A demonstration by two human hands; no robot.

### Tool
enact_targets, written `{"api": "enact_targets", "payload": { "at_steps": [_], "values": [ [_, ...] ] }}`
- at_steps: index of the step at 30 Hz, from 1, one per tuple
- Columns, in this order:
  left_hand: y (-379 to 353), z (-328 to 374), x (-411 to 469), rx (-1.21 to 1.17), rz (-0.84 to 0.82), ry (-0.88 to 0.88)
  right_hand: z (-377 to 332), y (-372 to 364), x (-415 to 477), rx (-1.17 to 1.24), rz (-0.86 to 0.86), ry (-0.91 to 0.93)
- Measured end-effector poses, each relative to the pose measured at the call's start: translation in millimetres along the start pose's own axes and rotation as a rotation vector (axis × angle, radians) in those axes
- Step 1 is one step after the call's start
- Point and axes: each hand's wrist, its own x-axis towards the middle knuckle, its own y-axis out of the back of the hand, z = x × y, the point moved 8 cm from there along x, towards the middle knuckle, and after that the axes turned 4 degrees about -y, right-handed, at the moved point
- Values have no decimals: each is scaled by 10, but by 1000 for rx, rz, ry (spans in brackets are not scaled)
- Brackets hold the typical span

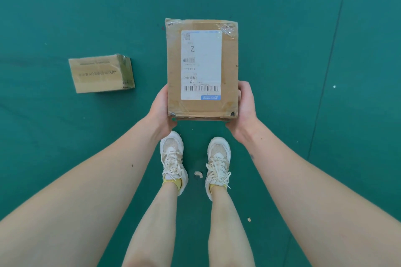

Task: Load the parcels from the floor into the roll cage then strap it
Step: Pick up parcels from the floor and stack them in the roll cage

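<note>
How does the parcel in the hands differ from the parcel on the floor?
The held parcel is gripped by the left hand and right hand; the floor parcel lies untouched. The held parcel bears a white label; the floor parcel shows only print. Both are taped brown cardboard boxes.

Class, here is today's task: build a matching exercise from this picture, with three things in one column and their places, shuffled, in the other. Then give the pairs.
Things:
1. labelled parcel
2. plain parcel
3. scrap

Places:
A. on the floor between the shoes
B. on the floor, off to the person's left, untouched
C. gripped by the left hand and right hand

Pairs: 1-C, 2-B, 3-A
</note>
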Motion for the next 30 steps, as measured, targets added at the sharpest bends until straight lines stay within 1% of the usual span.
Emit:
{"api": "enact_targets", "payload": {
  "at_steps": [2,5,8,10,15,19,22,26,30],
  "values": [
    [-89,270,-321,15,-6,-21,-300,-86,-315,-9,4,22],
    [-176,682,-870,-32,-7,-53,-793,-299,-892,-22,-6,58],
    [-233,1090,-1546,-103,-25,-77,-1304,-625,-1572,-58,-70,94],
    [-231,1371,-2048,-157,-9,-102,-1632,-842,-2045,-90,-108,136],
    [-147,1940,-3195,-282,7,-187,-2142,-1355,-3133,-196,-209,199],
    [-44,2295,-3946,-370,-21,-264,-2350,-1778,-3849,-242,-286,221],
    [127,2491,-4428,-400,-9,-306,-2482,-2114,-4290,-283,-304,228],
    [533,2711,-4907,-454,9,-381,-2558,-2665,-4773,-379,-362,247],
    [1134,2846,-5397,-501,83,-475,-2476,-3359,-5151,-481,-444,274]
  ]
}}
